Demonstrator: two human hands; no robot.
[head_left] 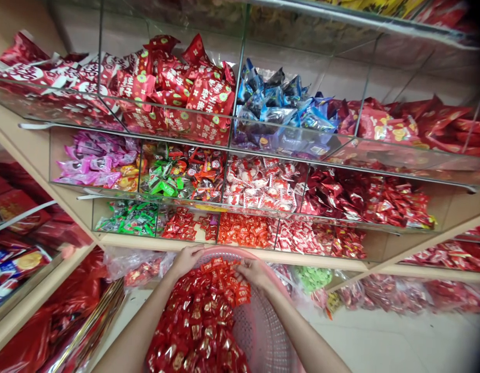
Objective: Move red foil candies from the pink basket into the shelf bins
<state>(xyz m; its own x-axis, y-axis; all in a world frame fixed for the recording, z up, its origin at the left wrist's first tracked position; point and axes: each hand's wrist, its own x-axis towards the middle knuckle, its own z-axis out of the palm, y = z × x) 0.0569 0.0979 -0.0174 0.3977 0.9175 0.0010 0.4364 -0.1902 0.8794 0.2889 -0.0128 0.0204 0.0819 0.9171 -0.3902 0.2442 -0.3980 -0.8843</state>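
A pink plastic basket (268, 329) with perforated walls stands below the shelves, filled on its left with dark red wrapped candies (197, 326). On top at the far side lie orange-red wrapped candies (220, 274). My left hand (187, 260) grips the basket's far left rim. Inside the far right part of the basket, my right hand (254, 273) has its fingers curled together at the orange-red candies. What exactly lies between those fingertips is partly hidden.
Just beyond the basket, a low shelf compartment holds matching orange-red candies (243, 231). Glass dividers (247, 62) and fronts split the shelves above. Bagged sweets (313, 277) sit under the wooden ledge (302, 259). Red packages (69, 311) are at left.
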